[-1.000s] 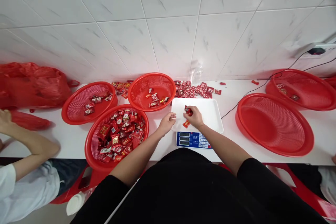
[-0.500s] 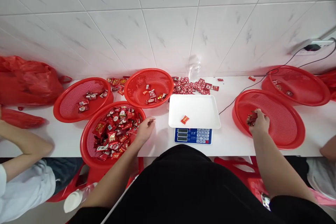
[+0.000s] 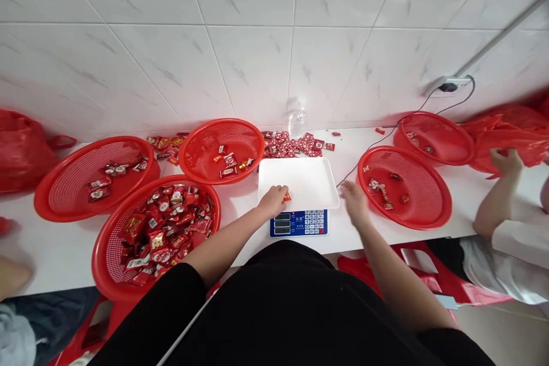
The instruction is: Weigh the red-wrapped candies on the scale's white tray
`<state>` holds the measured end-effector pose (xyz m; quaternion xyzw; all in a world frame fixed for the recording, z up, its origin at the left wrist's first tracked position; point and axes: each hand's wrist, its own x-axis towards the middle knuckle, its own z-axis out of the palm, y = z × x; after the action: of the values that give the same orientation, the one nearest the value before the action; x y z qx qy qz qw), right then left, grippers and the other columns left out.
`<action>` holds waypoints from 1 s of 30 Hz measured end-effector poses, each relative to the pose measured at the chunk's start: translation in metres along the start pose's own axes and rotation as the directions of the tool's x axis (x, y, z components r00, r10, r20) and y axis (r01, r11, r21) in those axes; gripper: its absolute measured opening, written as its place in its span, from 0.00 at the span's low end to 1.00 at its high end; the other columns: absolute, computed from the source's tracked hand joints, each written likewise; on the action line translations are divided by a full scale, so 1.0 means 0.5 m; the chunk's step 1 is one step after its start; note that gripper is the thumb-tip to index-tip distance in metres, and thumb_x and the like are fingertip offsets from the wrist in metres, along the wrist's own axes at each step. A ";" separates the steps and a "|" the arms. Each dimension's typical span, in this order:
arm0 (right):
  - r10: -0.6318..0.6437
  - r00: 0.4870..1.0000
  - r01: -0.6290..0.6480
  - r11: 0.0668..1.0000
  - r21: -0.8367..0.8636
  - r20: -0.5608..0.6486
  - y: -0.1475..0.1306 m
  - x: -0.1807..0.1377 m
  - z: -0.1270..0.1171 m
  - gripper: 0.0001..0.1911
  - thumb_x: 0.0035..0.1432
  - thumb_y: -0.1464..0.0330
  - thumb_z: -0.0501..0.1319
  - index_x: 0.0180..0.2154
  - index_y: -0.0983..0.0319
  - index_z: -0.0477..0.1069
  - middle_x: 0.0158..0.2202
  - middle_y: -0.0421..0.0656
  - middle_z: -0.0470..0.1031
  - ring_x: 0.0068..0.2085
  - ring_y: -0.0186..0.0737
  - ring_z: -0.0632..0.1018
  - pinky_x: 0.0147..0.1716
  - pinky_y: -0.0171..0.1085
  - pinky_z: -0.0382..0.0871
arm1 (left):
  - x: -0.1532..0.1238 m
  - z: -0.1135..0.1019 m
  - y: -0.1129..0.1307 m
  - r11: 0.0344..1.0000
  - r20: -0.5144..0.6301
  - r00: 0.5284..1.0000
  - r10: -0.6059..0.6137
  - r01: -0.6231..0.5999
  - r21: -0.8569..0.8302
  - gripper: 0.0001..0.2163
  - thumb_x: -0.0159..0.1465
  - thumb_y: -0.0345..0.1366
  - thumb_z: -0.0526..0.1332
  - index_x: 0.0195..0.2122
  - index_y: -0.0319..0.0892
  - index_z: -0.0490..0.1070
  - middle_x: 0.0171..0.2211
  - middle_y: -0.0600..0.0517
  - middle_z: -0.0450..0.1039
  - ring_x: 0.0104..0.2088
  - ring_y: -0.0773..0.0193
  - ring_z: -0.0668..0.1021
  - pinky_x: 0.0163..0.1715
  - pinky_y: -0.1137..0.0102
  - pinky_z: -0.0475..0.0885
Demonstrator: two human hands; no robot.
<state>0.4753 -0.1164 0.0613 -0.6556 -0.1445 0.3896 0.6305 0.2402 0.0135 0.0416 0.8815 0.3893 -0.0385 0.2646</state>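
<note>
My left hand [image 3: 273, 200] rests on the front left of the white scale tray [image 3: 306, 177], its fingers curled and pinching a single red candy [image 3: 286, 197]. My right hand [image 3: 355, 201] hovers over the table between the scale's blue panel [image 3: 299, 223] and a red basket [image 3: 431, 209] that holds several loose candies. Its fingers are loosely stretched and slightly blurred, with nothing in them. A red basket [image 3: 103, 251] heaped with red wrapped candies sits to the left of my left arm.
Two more red baskets [image 3: 51, 194] [image 3: 201, 143] with a few candies stand at the back left. A fourth [image 3: 454, 148] is at the back right. Loose candies [image 3: 295, 143] lie behind the scale. A power cord [image 3: 386, 134] crosses the table. Another person's hand [image 3: 506, 161] touches a red bag at the right.
My right hand carried candies off the tray to the right basket, left them there and came back toward the scale. My left hand moved onto the tray to the remaining candy.
</note>
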 end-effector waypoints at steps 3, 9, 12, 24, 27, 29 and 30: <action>0.188 0.952 -0.186 0.982 -0.033 0.240 0.042 -0.082 0.095 0.14 0.47 0.71 0.70 0.38 0.52 0.76 0.31 0.30 0.80 0.34 0.33 0.80 0.33 0.39 0.78 | -0.020 0.001 0.030 0.975 -0.089 0.995 0.031 -0.050 -0.215 0.16 0.58 0.30 0.62 0.48 0.42 0.64 0.43 0.47 0.72 0.46 0.55 0.74 0.43 0.64 0.70; 0.289 0.831 -0.357 0.932 0.057 0.476 0.029 -0.139 0.126 0.07 0.56 0.69 0.62 0.37 0.51 0.75 0.31 0.26 0.80 0.36 0.28 0.81 0.33 0.34 0.78 | -0.114 0.007 0.061 0.841 -0.247 0.955 0.164 -0.267 -0.471 0.24 0.60 0.35 0.63 0.58 0.47 0.60 0.50 0.47 0.70 0.48 0.59 0.75 0.47 0.64 0.73; 0.293 0.935 -0.345 0.883 0.319 0.198 -0.007 -0.077 0.023 0.09 0.50 0.75 0.65 0.35 0.58 0.75 0.33 0.37 0.82 0.32 0.32 0.82 0.30 0.30 0.79 | -0.176 0.004 -0.014 0.841 -0.376 0.925 -0.053 -0.162 -0.516 0.23 0.62 0.37 0.62 0.58 0.46 0.60 0.50 0.46 0.70 0.48 0.60 0.75 0.48 0.65 0.72; 0.226 0.970 -0.132 0.796 0.590 -0.088 -0.031 -0.001 -0.123 0.06 0.57 0.70 0.60 0.36 0.56 0.76 0.50 0.48 0.76 0.41 0.37 0.82 0.24 0.33 0.82 | -0.434 0.040 -0.362 0.579 -0.026 0.595 -0.803 0.769 -0.270 0.30 0.58 0.40 0.68 0.59 0.39 0.61 0.59 0.35 0.66 0.58 0.44 0.69 0.52 0.63 0.62; 0.267 0.964 -0.229 0.841 0.491 -0.009 -0.025 -0.014 -0.037 0.08 0.57 0.69 0.59 0.35 0.63 0.76 0.39 0.48 0.76 0.33 0.34 0.80 0.23 0.29 0.80 | -0.395 0.051 -0.364 0.497 -0.067 0.532 -0.844 0.729 -0.471 0.32 0.59 0.43 0.67 0.61 0.37 0.59 0.63 0.32 0.61 0.62 0.45 0.65 0.56 0.64 0.59; 0.301 0.952 -0.288 0.841 0.458 0.046 -0.023 -0.021 0.004 0.08 0.57 0.69 0.58 0.35 0.64 0.76 0.36 0.46 0.75 0.31 0.33 0.78 0.22 0.29 0.79 | -0.358 0.050 -0.358 0.404 -0.081 0.462 -0.883 0.662 -0.632 0.31 0.62 0.46 0.64 0.61 0.34 0.59 0.63 0.30 0.59 0.62 0.45 0.65 0.56 0.63 0.60; 0.312 0.947 -0.310 0.839 0.447 0.069 -0.023 -0.024 0.018 0.08 0.57 0.69 0.58 0.35 0.64 0.75 0.35 0.45 0.74 0.30 0.33 0.77 0.22 0.29 0.78 | -0.339 0.048 -0.355 0.364 -0.073 0.438 -0.896 0.630 -0.687 0.30 0.64 0.47 0.62 0.61 0.32 0.59 0.62 0.29 0.60 0.60 0.46 0.67 0.55 0.62 0.62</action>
<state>0.4649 -0.1163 0.0771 -0.5069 0.0602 0.5074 0.6943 0.0006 -0.0126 -0.0098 0.4437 0.8034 0.1559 0.3653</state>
